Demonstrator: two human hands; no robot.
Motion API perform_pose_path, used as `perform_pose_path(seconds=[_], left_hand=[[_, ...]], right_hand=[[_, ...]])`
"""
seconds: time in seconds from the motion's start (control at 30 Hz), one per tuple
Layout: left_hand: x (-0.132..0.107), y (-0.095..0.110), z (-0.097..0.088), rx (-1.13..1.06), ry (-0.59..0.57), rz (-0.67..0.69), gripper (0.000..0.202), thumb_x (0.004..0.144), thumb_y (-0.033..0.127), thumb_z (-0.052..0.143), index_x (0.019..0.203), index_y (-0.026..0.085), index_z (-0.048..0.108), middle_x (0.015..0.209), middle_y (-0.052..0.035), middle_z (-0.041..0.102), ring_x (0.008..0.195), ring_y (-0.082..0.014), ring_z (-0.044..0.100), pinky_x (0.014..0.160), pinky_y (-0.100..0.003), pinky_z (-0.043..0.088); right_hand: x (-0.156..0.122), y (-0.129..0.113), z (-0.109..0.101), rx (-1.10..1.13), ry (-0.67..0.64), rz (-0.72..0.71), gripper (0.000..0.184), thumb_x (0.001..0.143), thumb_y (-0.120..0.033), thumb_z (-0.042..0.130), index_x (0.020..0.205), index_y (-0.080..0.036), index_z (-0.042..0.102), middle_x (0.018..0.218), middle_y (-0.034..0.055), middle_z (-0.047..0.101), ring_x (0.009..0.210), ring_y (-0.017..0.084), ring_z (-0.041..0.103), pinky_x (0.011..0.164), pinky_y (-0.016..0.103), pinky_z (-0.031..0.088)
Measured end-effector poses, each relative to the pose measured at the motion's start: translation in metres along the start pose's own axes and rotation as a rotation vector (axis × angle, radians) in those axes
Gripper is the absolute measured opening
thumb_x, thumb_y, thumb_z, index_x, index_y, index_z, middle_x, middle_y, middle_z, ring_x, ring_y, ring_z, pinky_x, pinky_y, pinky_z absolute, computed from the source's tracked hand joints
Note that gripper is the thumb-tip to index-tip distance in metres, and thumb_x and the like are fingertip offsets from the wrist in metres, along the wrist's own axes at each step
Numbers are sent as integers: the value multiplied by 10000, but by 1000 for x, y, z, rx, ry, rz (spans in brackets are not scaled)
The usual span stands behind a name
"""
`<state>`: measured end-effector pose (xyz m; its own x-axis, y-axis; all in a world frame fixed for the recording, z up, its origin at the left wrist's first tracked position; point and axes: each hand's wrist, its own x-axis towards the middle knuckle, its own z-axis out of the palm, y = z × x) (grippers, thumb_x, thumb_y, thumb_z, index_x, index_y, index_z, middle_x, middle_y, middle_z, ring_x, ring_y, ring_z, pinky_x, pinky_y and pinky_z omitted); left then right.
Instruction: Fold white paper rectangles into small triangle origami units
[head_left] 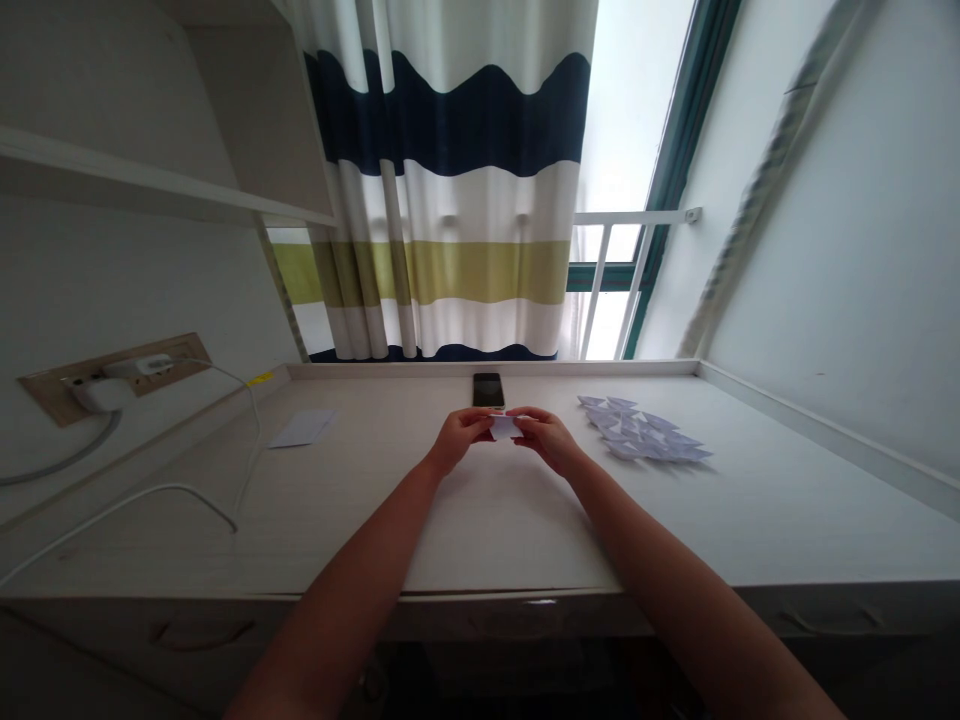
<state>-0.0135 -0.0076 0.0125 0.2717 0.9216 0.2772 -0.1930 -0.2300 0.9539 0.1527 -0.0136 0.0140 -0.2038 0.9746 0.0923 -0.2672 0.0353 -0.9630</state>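
Observation:
Between both hands, above the middle of the desk, is a small piece of folded white paper (506, 428). My left hand (457, 438) pinches its left end with thumb and fingers. At the right end, my right hand (546, 438) grips it the same way. Just beyond the hands a dark phone (487, 389) lies on the desk. To the right sits a group of several folded white paper pieces (643, 432), pointed and overlapping. A flat stack of white paper sheets (302, 428) lies to the left.
The white desk (337, 520) has a raised rim at its back and sides. White cables (187, 488) run from a wall socket (116, 378) across the desk's left side. A shelf (150, 180) juts out at upper left. A striped curtain (465, 210) hangs behind the desk.

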Motion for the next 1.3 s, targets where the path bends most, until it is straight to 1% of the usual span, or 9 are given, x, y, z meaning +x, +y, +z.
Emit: perform_pose_path(seconds=[0.27,0.43,0.53,0.7,0.83,0.93,1.07,1.2,1.3], left_hand=[[-1,1,-2,-31,-70,-21,204,648,211,595,810,113,671,861,-79,647,790,-172,580,754,-343,481],[0,-3,-4,10,-41,-3,209,678,268,584,787,104,653,846,-79,631,760,-162,568,709,-355,503],[1,-4,-4,104,-6,-1,235,638,264,648,819,114,632,797,-58,622,724,-152,579,683,-341,511],[1,-4,-2,150,8,4,330,643,230,649,954,138,588,741,-30,603,689,-140,590,644,-313,518],[2,-4,0,149,42,-36,391,640,231,656,1003,129,553,664,-4,582,651,-135,591,626,-312,519],[2,-6,1,151,50,-69,339,621,249,672,912,105,575,700,-29,612,678,-148,600,640,-314,516],[5,-9,1,165,92,-60,275,581,260,698,775,94,597,705,-40,632,669,-142,598,646,-303,506],[6,-10,1,163,106,-55,286,550,278,716,742,97,606,668,-33,632,642,-139,593,629,-295,499],[5,-10,1,128,101,-91,314,535,295,723,755,101,612,688,-37,637,643,-141,596,618,-287,494]], right_hand=[[-1,0,2,39,-48,-55,99,595,-247,620,643,-164,648,663,6,621,614,101,562,616,238,469],[1,2,4,-29,-24,-60,126,618,-253,615,680,-154,663,727,34,643,665,123,575,649,275,482],[2,4,4,-112,-32,-81,158,601,-247,653,733,-161,663,717,25,646,643,117,576,640,279,482],[4,6,3,-175,10,-119,296,559,-230,698,843,-177,634,566,-25,600,585,114,575,627,299,492],[7,9,3,-229,31,-160,281,549,-248,708,807,-163,635,544,-34,575,553,106,562,606,303,501],[8,11,3,-256,31,-170,260,553,-251,705,785,-157,636,528,-33,572,532,107,559,581,296,503],[8,12,4,-257,42,-120,229,560,-225,703,763,-145,632,541,-14,602,528,116,577,572,292,508],[7,10,5,-236,51,-98,216,554,-200,704,747,-137,631,567,-3,621,542,123,592,579,292,515],[7,10,5,-222,46,-99,216,540,-204,711,728,-138,629,545,-12,616,527,115,584,579,289,516]])
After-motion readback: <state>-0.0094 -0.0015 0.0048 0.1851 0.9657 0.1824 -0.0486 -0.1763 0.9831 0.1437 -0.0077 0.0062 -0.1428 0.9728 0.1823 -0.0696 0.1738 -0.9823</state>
